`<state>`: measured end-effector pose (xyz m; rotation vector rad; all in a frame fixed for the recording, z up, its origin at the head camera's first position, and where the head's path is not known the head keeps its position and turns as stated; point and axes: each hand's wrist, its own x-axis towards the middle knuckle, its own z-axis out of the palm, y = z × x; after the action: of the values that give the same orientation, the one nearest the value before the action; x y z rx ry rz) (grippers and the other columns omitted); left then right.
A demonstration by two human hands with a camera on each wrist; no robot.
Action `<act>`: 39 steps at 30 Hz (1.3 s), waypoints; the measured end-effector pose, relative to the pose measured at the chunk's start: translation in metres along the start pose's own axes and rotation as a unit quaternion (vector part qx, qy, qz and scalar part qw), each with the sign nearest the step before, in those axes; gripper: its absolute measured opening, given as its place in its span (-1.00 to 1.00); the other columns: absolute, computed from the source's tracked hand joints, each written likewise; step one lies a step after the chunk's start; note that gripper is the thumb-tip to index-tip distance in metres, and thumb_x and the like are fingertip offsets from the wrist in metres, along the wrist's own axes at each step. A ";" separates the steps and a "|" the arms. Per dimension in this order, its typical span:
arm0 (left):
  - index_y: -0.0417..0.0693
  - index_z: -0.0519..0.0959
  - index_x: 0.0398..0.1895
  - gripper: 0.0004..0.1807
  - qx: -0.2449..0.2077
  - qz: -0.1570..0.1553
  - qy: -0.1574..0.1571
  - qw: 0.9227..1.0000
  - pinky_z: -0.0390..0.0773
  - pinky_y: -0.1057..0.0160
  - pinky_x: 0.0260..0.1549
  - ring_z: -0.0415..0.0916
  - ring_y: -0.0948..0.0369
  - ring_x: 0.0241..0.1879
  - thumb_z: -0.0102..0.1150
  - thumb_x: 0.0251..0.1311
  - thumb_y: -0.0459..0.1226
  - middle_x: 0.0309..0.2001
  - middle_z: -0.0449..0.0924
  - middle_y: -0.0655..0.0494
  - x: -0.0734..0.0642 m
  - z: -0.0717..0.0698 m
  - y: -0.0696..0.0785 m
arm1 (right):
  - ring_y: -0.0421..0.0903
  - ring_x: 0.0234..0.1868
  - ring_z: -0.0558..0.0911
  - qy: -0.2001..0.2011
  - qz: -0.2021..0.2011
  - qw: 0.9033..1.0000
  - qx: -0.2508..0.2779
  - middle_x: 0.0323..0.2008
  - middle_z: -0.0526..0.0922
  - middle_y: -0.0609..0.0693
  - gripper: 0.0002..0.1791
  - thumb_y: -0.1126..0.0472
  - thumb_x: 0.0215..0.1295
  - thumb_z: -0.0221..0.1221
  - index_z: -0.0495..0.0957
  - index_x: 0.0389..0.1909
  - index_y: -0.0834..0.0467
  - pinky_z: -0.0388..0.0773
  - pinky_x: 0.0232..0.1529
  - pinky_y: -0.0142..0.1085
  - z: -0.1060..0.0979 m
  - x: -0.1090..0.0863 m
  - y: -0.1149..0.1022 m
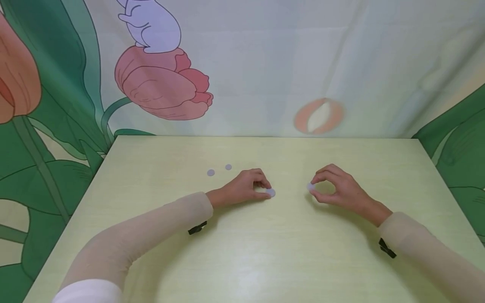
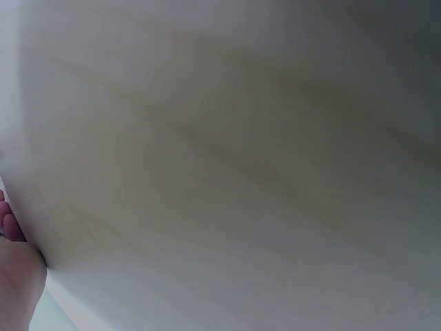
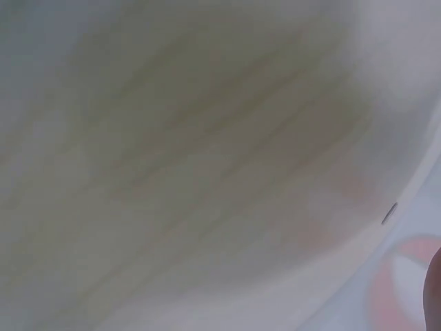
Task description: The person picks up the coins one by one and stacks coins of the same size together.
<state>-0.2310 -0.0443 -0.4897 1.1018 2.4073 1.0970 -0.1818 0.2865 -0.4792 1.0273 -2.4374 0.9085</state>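
Observation:
My left hand [image 1: 248, 186] is low over the table's middle, its fingertips and thumb pinching a small pale lilac disc [image 1: 270, 192]. To the right, my right hand [image 1: 342, 189] pinches another pale disc [image 1: 310, 186] between thumb and fingers, which form a ring shape. A gap of bare tabletop separates the two hands. Behind the left wrist lie two more flat discs, a larger one [image 1: 210, 172] and a slightly smaller one [image 1: 228, 167]. Only part of the left hand [image 2: 19, 276] enters the left wrist view. A blurred sliver of the right hand [image 3: 433, 293] shows in the right wrist view.
The pale wooden table [image 1: 242, 252] ends at a straight back edge. Beyond it hangs a cloth [image 1: 257, 75] printed with flowers, leaves and a white animal. Dark clips or straps [image 1: 198, 227] are at both sleeves' undersides.

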 end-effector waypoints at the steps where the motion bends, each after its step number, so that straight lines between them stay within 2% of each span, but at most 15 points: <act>1: -0.03 0.74 -0.14 -0.79 0.000 0.000 0.000 1.000 0.53 0.35 -0.01 0.52 0.28 -0.12 0.45 0.21 -0.18 -0.17 0.58 0.19 0.000 0.000 0.000 | -0.23 -0.09 0.56 -0.003 -0.001 1.000 -0.001 -0.17 0.60 -0.19 -0.66 0.25 -0.04 0.52 0.65 -0.23 0.03 0.41 0.03 -0.56 0.002 0.001 0.000; 8: -0.03 0.74 -0.14 -0.79 0.003 -0.001 0.000 1.000 0.53 0.35 -0.01 0.52 0.30 -0.13 0.45 0.21 -0.17 -0.18 0.58 0.20 0.000 -0.001 -0.001 | -0.25 -0.22 0.60 -0.039 0.030 0.999 -0.015 -0.25 0.64 -0.20 -0.69 0.22 0.01 0.51 0.63 -0.24 0.06 0.60 -0.16 -0.31 0.008 0.008 -0.005; 12: -0.02 0.75 -0.13 -0.79 0.003 -0.003 -0.002 1.000 0.53 0.35 -0.01 0.52 0.30 -0.12 0.44 0.22 -0.16 -0.18 0.57 0.21 0.000 -0.001 0.000 | -0.22 -0.29 0.62 -0.050 0.031 0.998 -0.020 -0.30 0.67 -0.17 -0.70 0.25 0.02 0.51 0.63 -0.25 0.08 0.64 -0.23 -0.25 0.009 0.011 -0.007; 17: -0.02 0.75 -0.13 -0.78 0.005 -0.002 -0.001 1.000 0.54 0.35 -0.02 0.52 0.29 -0.12 0.45 0.22 -0.16 -0.18 0.58 0.21 0.000 -0.001 0.000 | -0.26 -0.35 0.62 -0.048 0.021 0.998 -0.021 -0.34 0.67 -0.16 -0.71 0.28 0.01 0.52 0.63 -0.27 0.09 0.66 -0.32 -0.25 0.010 0.014 -0.007; 23: -0.03 0.75 -0.13 -0.77 0.007 -0.003 -0.003 1.000 0.54 0.36 -0.02 0.53 0.30 -0.13 0.45 0.21 -0.15 -0.18 0.58 0.21 0.001 -0.001 0.000 | -0.29 -0.37 0.58 -0.054 0.033 0.998 -0.008 -0.36 0.66 -0.14 -0.70 0.29 0.02 0.52 0.61 -0.27 0.10 0.65 -0.34 -0.26 0.012 0.017 -0.007; 33: -0.05 0.75 -0.14 -0.78 0.010 0.000 -0.001 1.000 0.55 0.36 -0.03 0.53 0.28 -0.13 0.45 0.21 -0.17 -0.17 0.60 0.16 0.001 -0.001 0.001 | -0.29 -0.38 0.59 -0.094 0.059 0.994 0.005 -0.38 0.65 -0.18 -0.76 0.29 0.05 0.48 0.64 -0.29 0.12 0.61 -0.31 -0.39 0.022 0.024 -0.006; 39: -0.05 0.75 -0.14 -0.79 0.018 0.004 0.001 1.000 0.54 0.36 -0.04 0.53 0.28 -0.13 0.45 0.21 -0.18 -0.18 0.60 0.16 0.001 -0.001 0.000 | -0.30 -0.39 0.58 -0.112 0.071 0.991 0.004 -0.42 0.63 -0.20 -0.81 0.24 0.09 0.45 0.65 -0.30 0.11 0.60 -0.31 -0.39 0.029 0.029 -0.011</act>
<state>-0.2321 -0.0440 -0.4891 1.1235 2.4352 1.0619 -0.1955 0.2464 -0.4810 1.0182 -2.7239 0.8912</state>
